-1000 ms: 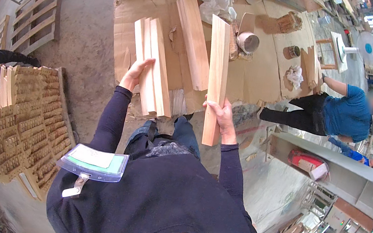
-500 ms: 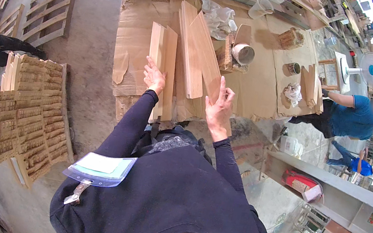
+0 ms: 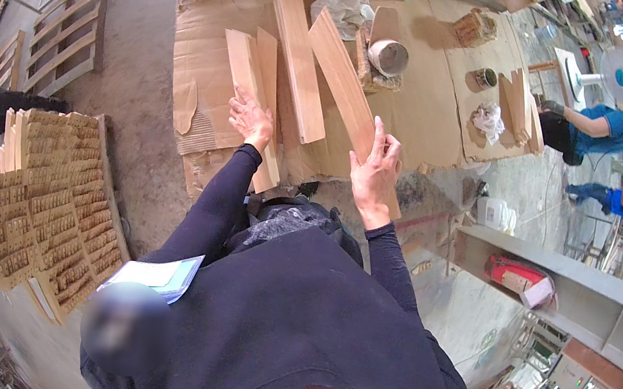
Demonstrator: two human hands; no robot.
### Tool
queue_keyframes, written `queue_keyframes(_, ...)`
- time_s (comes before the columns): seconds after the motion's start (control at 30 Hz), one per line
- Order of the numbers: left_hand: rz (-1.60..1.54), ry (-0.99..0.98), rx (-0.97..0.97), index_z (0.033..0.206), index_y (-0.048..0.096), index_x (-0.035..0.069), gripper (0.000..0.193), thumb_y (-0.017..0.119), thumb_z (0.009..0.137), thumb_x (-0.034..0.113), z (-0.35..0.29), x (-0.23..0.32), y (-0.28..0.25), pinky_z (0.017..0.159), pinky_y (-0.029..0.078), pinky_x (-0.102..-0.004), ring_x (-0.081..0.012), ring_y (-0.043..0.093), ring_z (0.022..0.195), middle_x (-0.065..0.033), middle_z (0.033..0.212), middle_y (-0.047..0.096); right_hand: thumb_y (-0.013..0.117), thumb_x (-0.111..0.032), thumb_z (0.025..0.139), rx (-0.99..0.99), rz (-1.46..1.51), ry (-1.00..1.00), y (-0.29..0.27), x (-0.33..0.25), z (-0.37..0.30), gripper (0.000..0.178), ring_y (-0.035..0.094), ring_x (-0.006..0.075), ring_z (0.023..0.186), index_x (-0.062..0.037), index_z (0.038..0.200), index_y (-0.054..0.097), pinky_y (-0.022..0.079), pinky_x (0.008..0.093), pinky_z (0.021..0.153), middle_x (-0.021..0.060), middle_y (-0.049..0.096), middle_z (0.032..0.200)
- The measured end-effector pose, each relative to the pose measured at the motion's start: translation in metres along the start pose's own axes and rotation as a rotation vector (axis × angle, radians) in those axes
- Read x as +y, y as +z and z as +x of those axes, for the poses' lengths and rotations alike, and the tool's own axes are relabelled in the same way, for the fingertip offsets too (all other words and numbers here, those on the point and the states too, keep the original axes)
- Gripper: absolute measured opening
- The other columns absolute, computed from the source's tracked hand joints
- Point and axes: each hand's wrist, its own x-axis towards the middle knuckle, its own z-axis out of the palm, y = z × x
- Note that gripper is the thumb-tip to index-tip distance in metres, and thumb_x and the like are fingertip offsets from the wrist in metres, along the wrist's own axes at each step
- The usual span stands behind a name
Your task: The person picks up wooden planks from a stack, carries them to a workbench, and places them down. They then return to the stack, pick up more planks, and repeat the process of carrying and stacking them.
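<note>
Your left hand (image 3: 251, 119) rests on the left boards (image 3: 244, 58), fingers spread and not closed around them; at least two lie there side by side. Your right hand (image 3: 376, 171) lies over the lower part of the right board (image 3: 345, 88), thumb and fingers loosely parted; whether it grips, you cannot tell from this view. The middle board (image 3: 299, 65) lies between, touched by neither hand. The boards look set down and spread out rather than lifted; whether any piece is finished does not show.

Mind the near edge of the cardboard-covered tabletop (image 3: 432, 124): the right board's lower end juts past it toward you. Between the middle and right boards you have a wedge of cardboard, widest on your side. Farther in, a metal can (image 3: 388, 58) just beside the right board limits a swing to the right; past it, cardboard stretches toward the crumpled white paper (image 3: 488, 124). Clear plastic (image 3: 340, 8) lies near the boards' far ends.
</note>
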Motion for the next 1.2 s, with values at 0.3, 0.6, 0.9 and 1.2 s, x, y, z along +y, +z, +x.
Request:
queue_keyframes(0.3,-0.005,0.248,-0.138,0.132,-0.009,0.009,0.106,0.069,0.06,0.022,-0.024,0.0,-0.016,0.094,0.026,-0.0449,-0.042,0.019,0.12,-0.0313,0.131,0.001,0.058,-0.011,0.072,-0.391,1.083,0.2,-0.016,0.048,-0.009,0.049,0.056,0.0204,0.085,-0.0005,0.116,0.04,0.047,0.0327,0.07,0.015,0.055,0.098)
queue_keyframes(0.6,-0.026,0.41,-0.112,0.132,-0.009,0.007,0.107,0.069,0.06,0.026,-0.026,-0.009,-0.014,0.101,0.015,-0.0419,-0.044,-0.001,0.123,-0.0332,0.13,-0.011,0.047,-0.024,0.076,-0.524,1.648,0.438,-0.051,0.052,-0.014,0.047,0.057,0.0187,0.078,0.0015,0.114,0.041,0.048,0.0299,0.066,0.0171,0.056,0.095)
queue_keyframes(0.9,-0.366,0.478,-0.125,0.13,0.006,-0.004,0.091,0.063,0.069,0.033,-0.011,-0.031,-0.002,0.102,0.013,-0.0364,-0.037,0.009,0.125,-0.0285,0.133,0.006,0.048,-0.025,0.062,-0.304,1.729,0.515,-0.07,0.051,-0.033,0.063,0.053,0.0186,0.082,0.0044,0.117,0.037,0.046,0.028,0.07,0.0181,0.05,0.102)
queue_keyframes(1.2,-0.618,0.314,-0.415,0.127,0.011,-0.009,0.085,0.056,0.076,0.041,0.01,-0.08,-0.011,0.101,0.016,-0.0312,-0.0289,0.017,0.125,-0.0248,0.132,0.017,0.046,-0.016,0.062,0.017,1.841,0.583,-0.074,0.05,-0.091,0.062,0.053,0.0195,0.087,0.0012,0.12,0.034,0.046,0.0322,0.077,0.016,0.048,0.103)
